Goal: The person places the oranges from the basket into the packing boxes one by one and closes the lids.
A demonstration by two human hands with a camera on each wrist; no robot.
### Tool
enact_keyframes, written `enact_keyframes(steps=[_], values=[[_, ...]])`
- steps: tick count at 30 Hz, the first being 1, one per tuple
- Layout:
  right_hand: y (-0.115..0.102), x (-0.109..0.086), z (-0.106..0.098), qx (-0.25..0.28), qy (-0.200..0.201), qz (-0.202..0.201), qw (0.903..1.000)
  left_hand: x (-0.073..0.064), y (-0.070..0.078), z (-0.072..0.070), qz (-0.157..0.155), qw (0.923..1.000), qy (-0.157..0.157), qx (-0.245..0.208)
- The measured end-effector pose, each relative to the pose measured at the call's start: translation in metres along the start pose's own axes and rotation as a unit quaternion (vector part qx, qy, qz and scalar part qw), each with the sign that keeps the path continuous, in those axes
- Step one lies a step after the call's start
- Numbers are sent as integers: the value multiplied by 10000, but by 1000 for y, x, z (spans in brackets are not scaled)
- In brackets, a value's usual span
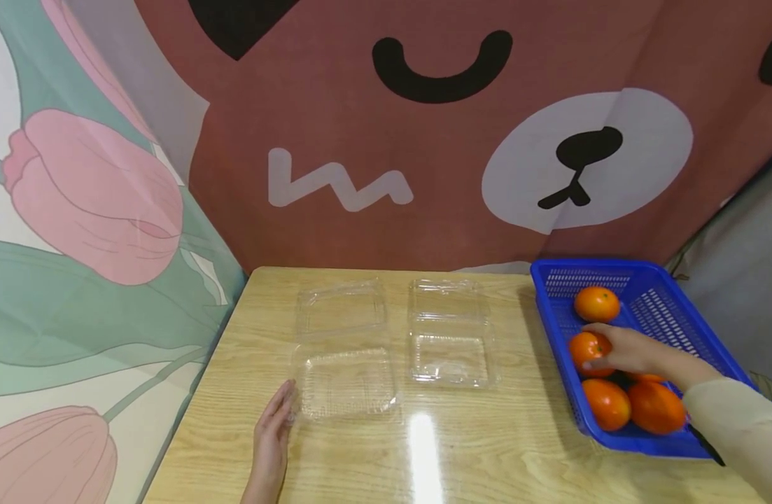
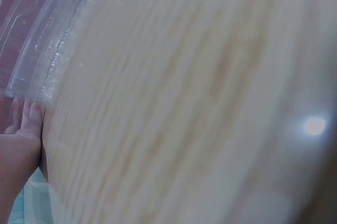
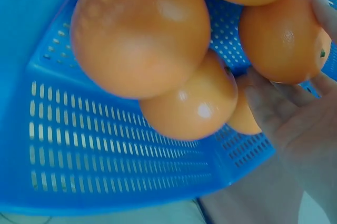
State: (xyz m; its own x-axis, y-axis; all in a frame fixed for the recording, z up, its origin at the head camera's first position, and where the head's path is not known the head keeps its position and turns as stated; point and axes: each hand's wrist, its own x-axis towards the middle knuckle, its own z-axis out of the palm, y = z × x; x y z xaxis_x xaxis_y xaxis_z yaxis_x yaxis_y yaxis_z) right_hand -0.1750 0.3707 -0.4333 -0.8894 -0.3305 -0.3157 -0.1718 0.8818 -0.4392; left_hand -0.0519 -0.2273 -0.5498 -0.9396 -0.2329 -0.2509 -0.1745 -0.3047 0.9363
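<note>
My right hand [image 1: 625, 350] reaches into a blue plastic basket [image 1: 552, 350] and grips an orange [image 1: 588, 352], with thumb and fingers spread round its sides. In the right wrist view that orange [image 3: 284, 37] shows a small green stem end. Several more oranges lie close by in the basket, one orange [image 1: 596, 304] behind the hand and another orange [image 1: 656, 407] in front. My left hand [image 1: 275, 434] rests on the table with straight fingers, fingertips right at the left edge of an opened clear plastic clamshell box [image 1: 348, 381]. It holds nothing.
A second opened clear clamshell box [image 1: 450, 350] lies to the right of the first on the wooden table [image 1: 486, 448]. A printed cloth [image 1: 335, 238] hangs behind the table, and a tulip-patterned one [image 1: 96, 196] borders its left side.
</note>
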Motion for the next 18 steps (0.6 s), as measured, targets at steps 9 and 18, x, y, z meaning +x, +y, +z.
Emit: enact_keyframes(steps=[9, 18], values=[[-7, -14, -15, -437, 470, -199, 9977, 2, -1, -2, 80, 9999, -19, -103], [-12, -26, -26, -335, 662, 74, 9972, 1, 0, -1, 40, 9999, -37, -117]])
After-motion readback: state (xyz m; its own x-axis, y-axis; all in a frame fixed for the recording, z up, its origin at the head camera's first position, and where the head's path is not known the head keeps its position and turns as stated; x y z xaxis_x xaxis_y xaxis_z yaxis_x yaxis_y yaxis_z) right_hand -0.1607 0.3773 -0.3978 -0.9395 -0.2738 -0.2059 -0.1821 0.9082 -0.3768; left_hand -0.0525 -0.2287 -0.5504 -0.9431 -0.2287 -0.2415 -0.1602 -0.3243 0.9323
